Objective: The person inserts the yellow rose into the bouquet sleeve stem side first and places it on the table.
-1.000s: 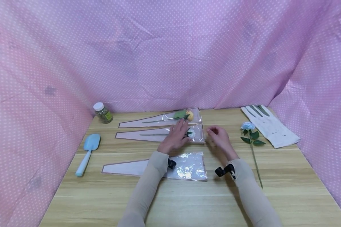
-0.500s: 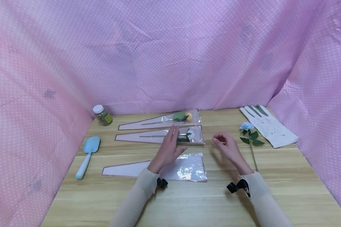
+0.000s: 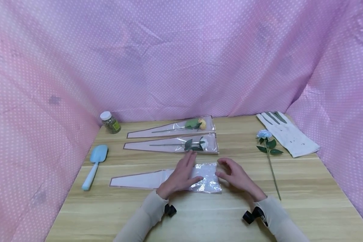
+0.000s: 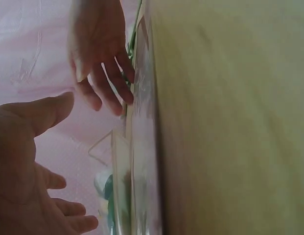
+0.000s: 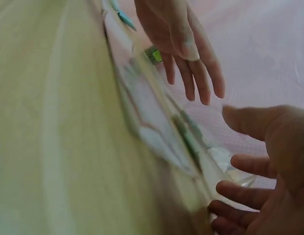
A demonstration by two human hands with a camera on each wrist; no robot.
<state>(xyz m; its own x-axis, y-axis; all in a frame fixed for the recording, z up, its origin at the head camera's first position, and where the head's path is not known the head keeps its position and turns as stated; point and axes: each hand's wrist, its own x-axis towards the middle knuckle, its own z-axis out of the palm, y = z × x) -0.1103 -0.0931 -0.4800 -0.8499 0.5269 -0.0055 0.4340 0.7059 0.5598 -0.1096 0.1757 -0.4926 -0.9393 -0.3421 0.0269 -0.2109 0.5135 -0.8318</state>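
A flat clear flower sleeve (image 3: 136, 179) with a dark border lies nearest the person. My left hand (image 3: 178, 178) is over its wide part, fingers straight and thumb spread. At the wide right end hovers my right hand (image 3: 237, 176), its fingers loosely bent and apart from the thumb. Nothing sits between the fingers of either hand in the wrist views. Farther back, a second sleeve (image 3: 139, 146) holds a white rose (image 3: 204, 143), and a third sleeve (image 3: 139, 134) holds a yellow-orange rose (image 3: 202, 124). Whether the hands touch the front sleeve, I cannot tell.
A blue artificial rose (image 3: 264, 134) with a long stem lies to the right, beside a white glove (image 3: 297, 141) with green-grey parts. On the left are a light-blue hand trowel (image 3: 98, 154) and a lidded jar (image 3: 111, 123). A pink dotted cloth (image 3: 181, 60) encloses the wooden table (image 3: 205, 218).
Both hands have drawn back toward the person, from the white rose's sleeve to the front sleeve. The left hand has lifted off the white rose's sleeve. The flowers stay in place.
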